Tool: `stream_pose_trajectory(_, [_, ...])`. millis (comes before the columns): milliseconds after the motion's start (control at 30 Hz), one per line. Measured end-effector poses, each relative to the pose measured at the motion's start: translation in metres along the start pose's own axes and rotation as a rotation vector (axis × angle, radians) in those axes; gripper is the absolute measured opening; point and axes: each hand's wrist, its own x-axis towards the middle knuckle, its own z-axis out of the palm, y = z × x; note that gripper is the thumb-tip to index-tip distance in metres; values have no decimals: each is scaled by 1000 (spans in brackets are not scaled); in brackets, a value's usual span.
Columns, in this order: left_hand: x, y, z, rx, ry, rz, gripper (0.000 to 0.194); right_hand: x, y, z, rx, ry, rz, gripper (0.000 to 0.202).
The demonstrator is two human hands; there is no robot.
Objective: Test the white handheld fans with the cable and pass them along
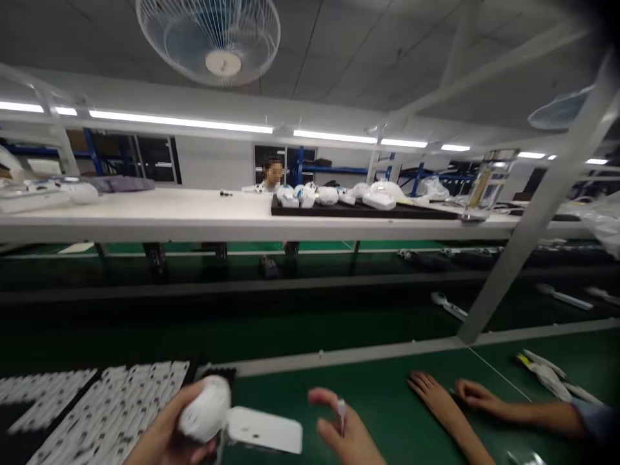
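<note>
My left hand is wrapped around a white rounded device, low in the head view. A flat white panel with small dark slots extends to the right from the device; whether the two are joined is blurred. To the right of that panel, my right hand is raised over the green work surface with thumb and forefinger apart. A small white piece shows at its fingers; I cannot tell if it is worn or held.
Trays of small white parts lie at the left. Another person's hands rest on the green surface at the right, near white and yellow parts. A white shelf spans the view, and a slanted post stands at the right.
</note>
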Motion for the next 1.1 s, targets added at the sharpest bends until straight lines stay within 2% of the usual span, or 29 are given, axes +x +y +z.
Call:
stream_pose_trajectory(67, [-4,5,40,-197,-79,-247,38,-11,-17,8,233,-135,43,59])
stream_pose_trajectory(100, [-3,9,59,-252,-126,-314,35,-16,-25,6,304,-223,64,63])
stream_pose_trajectory(167, [3,15,91,-316,-246,-377,34,-25,-37,-3,368,-330,106,55])
stream_pose_trajectory(233, [11,18,114,-333,-367,-400,36,-32,-42,-12,380,-343,122,46])
stream_pose_trajectory(367, [16,10,145,-336,-452,-407,25,-51,-39,-15,441,-278,174,50])
stream_pose_trajectory(433, [11,0,154,-309,-488,-383,24,-58,-36,-14,544,-261,185,46])
stream_pose_trajectory(533, [-4,-16,164,-179,-476,-238,29,-62,-32,-18,697,-247,176,39])
stream_pose_trajectory(600, [-17,-27,168,-70,-505,-179,45,-61,-31,-25,754,-216,187,35])
stream_pose_trajectory(667, [-27,-34,173,4,-594,-186,69,-60,-30,-33,753,-201,194,32])
stream_pose_trajectory(700, [-30,-37,174,29,-632,-198,77,-59,-31,-37,726,-199,185,32])
stream_pose_trajectory(767, [-32,-40,176,62,-628,-196,82,-59,-33,-44,578,-171,151,35])
stream_pose_trajectory(867, [-26,-37,174,56,-531,-177,69,-60,-38,-53,183,-4,83,42])
stream_pose_trajectory(933, [-21,-33,170,23,-486,-162,62,-62,-42,-57,-22,93,40,37])
stream_pose_trajectory(1000, [-18,-30,168,-4,-461,-146,59,-62,-47,-58,-85,98,-1,30])
stream_pose_trajectory(1100, [-17,-30,170,-61,-427,-118,50,-61,-54,-56,-104,-6,-30,29])
